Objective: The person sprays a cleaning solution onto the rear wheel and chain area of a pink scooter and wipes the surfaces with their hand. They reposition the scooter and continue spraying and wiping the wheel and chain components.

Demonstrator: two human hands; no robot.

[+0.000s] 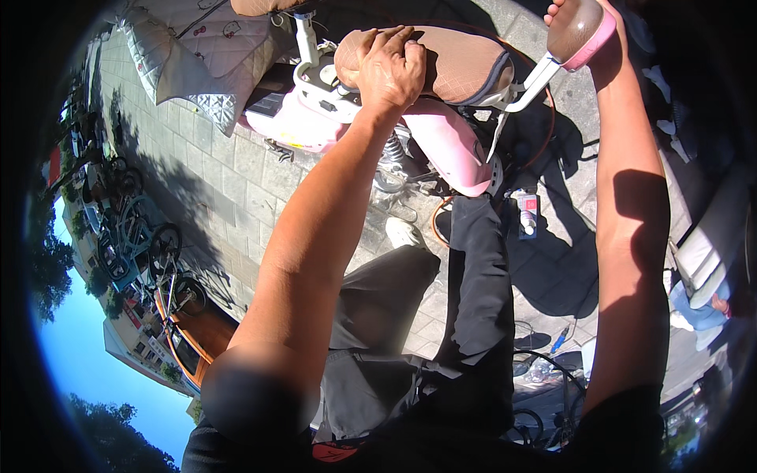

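A pink electric scooter with white tube parts stands before me. My left hand [390, 68] lies spread over the front of its long brown padded seat [467, 62], fingers apart on the cover. At the upper right, my right hand [609, 35] is closed around the small backrest [576, 38], which has a brown pad and a pink shell. A white bracket [535, 83] joins this backrest to the rear of the seat. Below the seat are the pink rear fender [452, 148] and a coil spring [395, 148]. My right palm is partly hidden by the backrest.
A quilted apron [198, 59] hangs over the scooter's front. On the paving near my foot lie a small bottle and box [528, 216] and an orange hose [439, 222]. A blue-handled tool [559, 340] lies lower right. Parked bicycles [142, 224] and an orange vehicle [201, 325] stand left.
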